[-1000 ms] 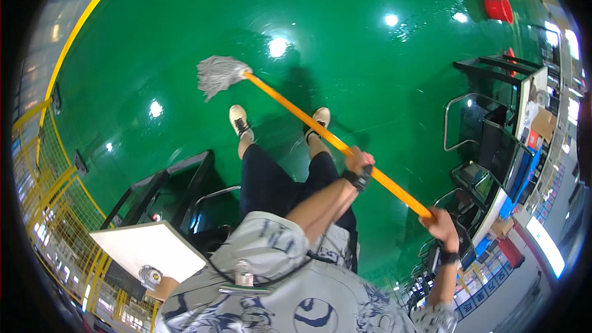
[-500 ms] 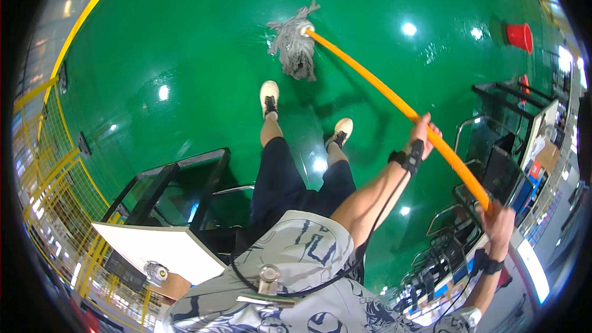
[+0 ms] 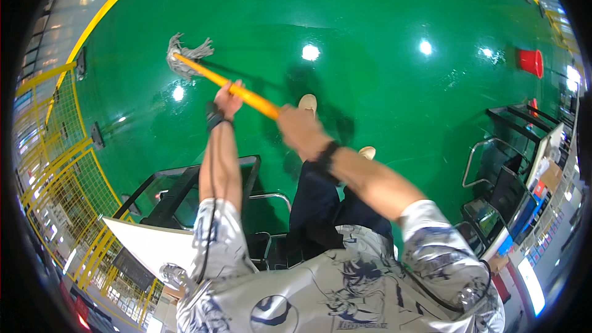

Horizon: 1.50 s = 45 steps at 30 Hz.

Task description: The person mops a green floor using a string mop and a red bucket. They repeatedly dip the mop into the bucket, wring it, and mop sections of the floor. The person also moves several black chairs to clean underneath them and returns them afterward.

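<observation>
A string mop with a yellow-orange handle (image 3: pixel 258 102) slants across in front of me. Its grey strand head (image 3: pixel 183 60) touches the green floor at the far left. Partway down the handle, my left hand (image 3: pixel 229 100) is closed around it. My right hand (image 3: pixel 300 128) grips nearer the top end, in front of my body, and is slightly blurred. Both wrists wear dark bands.
Yellow mesh fencing (image 3: pixel 92 176) stands on the left. Close on my left is a white-topped table (image 3: pixel 145 243) with a black frame. To the right are another desk (image 3: pixel 535 154), metal-framed chairs (image 3: pixel 484 209) and a red bucket (image 3: pixel 530 63). The green floor (image 3: pixel 382 12) shines wetly.
The mop head has swept left across the floor, its strands now bunched. Both my hands have swung from the right to the left and middle, still gripping the handle.
</observation>
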{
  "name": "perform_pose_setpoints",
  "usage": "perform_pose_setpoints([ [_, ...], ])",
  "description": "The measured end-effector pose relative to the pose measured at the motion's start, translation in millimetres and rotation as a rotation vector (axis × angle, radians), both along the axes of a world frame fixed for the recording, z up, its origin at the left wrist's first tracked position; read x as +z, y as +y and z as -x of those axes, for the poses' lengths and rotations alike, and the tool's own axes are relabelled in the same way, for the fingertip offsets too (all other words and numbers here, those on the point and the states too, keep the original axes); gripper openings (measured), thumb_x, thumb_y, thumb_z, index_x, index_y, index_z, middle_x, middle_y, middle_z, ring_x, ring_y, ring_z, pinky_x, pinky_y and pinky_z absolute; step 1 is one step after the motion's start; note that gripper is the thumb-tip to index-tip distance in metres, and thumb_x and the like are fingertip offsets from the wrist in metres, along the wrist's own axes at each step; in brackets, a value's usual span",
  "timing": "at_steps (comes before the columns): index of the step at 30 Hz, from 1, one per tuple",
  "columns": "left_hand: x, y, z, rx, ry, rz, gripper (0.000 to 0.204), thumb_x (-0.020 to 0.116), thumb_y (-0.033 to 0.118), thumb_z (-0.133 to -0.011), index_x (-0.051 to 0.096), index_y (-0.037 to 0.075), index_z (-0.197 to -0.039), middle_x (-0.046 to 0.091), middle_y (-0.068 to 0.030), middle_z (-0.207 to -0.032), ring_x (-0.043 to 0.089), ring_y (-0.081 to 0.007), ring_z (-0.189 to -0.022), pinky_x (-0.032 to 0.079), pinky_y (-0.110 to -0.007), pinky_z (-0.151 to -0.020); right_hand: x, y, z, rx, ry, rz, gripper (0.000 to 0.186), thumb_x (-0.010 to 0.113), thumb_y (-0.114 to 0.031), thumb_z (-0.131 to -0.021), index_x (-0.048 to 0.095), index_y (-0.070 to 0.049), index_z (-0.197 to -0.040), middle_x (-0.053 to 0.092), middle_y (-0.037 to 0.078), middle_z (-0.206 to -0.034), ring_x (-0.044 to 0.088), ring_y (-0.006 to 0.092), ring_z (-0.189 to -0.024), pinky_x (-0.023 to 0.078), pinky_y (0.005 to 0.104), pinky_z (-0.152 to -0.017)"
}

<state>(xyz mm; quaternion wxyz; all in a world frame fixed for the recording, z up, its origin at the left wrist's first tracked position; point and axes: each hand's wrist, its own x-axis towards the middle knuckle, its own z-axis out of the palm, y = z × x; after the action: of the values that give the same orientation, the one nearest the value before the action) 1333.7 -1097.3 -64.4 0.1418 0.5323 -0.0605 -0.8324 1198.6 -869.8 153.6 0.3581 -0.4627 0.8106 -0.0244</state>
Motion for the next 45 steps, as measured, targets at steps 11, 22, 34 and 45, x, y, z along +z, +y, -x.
perform_pose_setpoints([
  [11, 81.5, 101.2, -90.4, 0.126, -0.201, -0.029, 0.091, 0.053, 0.066, -0.082, 0.024, 0.002, -0.139, 0.046, -0.0163, -0.137, 0.053, -0.0315, -0.116, 0.042, -0.049, -0.096, 0.0, 31.9, 2.1, -0.215, -0.489, 0.169, 0.024, 0.059, -0.022, -0.079, 0.069, -0.001, -0.084, 0.067, 0.02, -0.087, 0.066, 0.0337, -0.086, 0.054, 0.0421, -0.073],
  [22, 40.8, 498.7, 106.7, -0.536, -0.44, -0.473, 0.043, 0.052, 0.042, -0.093, 0.041, 0.003, -0.105, 0.059, -0.017, -0.089, 0.062, -0.0265, -0.074, 0.055, -0.04, -0.06, 92.7, 560.8, 37.4, -0.788, -0.541, -0.125, 0.036, 0.06, -0.036, -0.085, 0.063, -0.001, -0.078, 0.059, 0.017, -0.063, 0.058, 0.0314, -0.059, 0.043, 0.0427, -0.054],
  [34, 105.9, 984.5, 138.1, -0.83, 0.152, -0.989, 0.016, 0.055, 0.019, -0.092, 0.047, 0.008, -0.084, 0.048, -0.0037, -0.073, 0.048, -0.0185, -0.067, 0.044, -0.031, -0.066, 225.9, 851.4, -98.6, -1.116, 0.496, -0.507, 0.035, 0.073, -0.039, -0.077, 0.059, -0.007, -0.077, 0.052, 0.008, -0.052, 0.052, 0.0269, -0.044, 0.041, 0.0379, -0.046],
  [45, 155.2, 793.5, 385.4, -0.434, 0.228, -0.931, 0.026, 0.054, 0.029, -0.092, 0.045, 0.01, -0.076, 0.045, -0.0029, -0.062, 0.05, -0.0185, -0.061, 0.048, -0.037, -0.066, 262.2, 696.0, 179.9, -0.528, 0.691, -0.512, 0.033, 0.077, -0.029, -0.074, 0.056, -0.005, -0.077, 0.055, 0.015, -0.062, 0.055, 0.033, -0.053, 0.04, 0.0382, -0.048],
])
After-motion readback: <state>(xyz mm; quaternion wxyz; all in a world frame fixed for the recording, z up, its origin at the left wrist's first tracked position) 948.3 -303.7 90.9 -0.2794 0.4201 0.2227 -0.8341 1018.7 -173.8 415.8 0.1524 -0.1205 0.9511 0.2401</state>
